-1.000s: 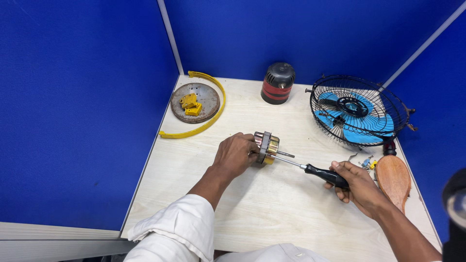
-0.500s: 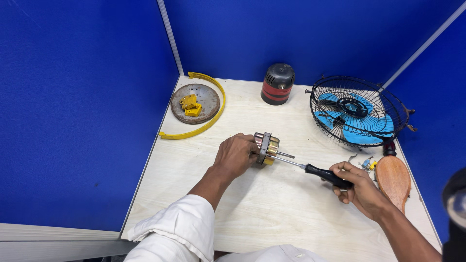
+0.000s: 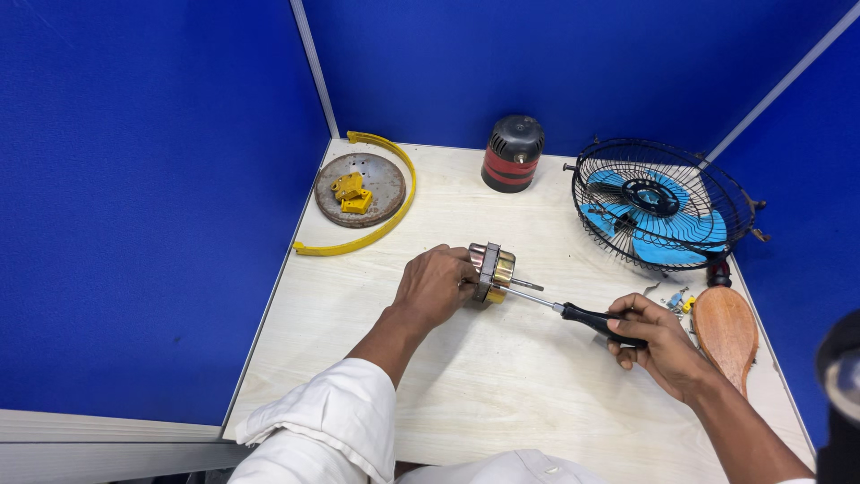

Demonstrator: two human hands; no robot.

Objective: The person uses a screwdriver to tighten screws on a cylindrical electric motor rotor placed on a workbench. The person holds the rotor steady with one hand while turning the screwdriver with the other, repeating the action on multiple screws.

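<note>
My left hand [image 3: 436, 285] grips a small fan motor [image 3: 494, 272] with a metal body, brass-coloured windings and a short shaft, holding it on its side on the pale wooden table [image 3: 502, 385]. My right hand [image 3: 658, 345] holds a screwdriver [image 3: 573, 312] by its black handle. Its metal tip rests against the motor's right face, just under the shaft.
A black wire fan cage with blue blades [image 3: 658, 204] stands at the right, next to a brown oval base [image 3: 726, 333] and small loose parts [image 3: 679, 300]. A black and red motor cover [image 3: 512, 153] sits at the back. A round metal plate [image 3: 360, 188] with yellow pieces and a yellow curved strip [image 3: 394, 222] lie at the left.
</note>
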